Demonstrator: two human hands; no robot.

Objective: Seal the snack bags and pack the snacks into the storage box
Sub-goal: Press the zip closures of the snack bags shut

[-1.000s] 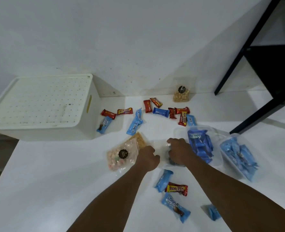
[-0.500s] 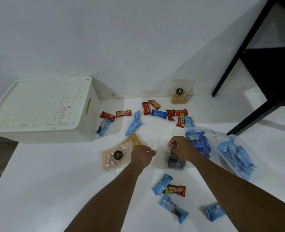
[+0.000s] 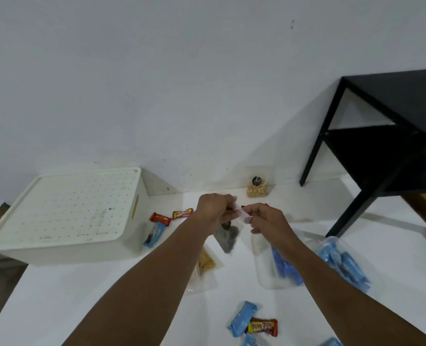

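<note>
The left hand [image 3: 213, 211] and the right hand [image 3: 269, 221] each pinch the top strip of a small clear bag [image 3: 228, 238] of dark snacks. They hold it up in the air over the white surface [image 3: 82, 295]. The white storage box [image 3: 64, 211] sits to the left with its lid on, and some wrapped snacks [image 3: 160, 219] lie just beside it.

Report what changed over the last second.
The left hand and right hand lifted the clear bag of dark snacks off the table; they now pinch its top edge in the air. The lidded storage box and loose wrapped snacks stayed put.
</note>
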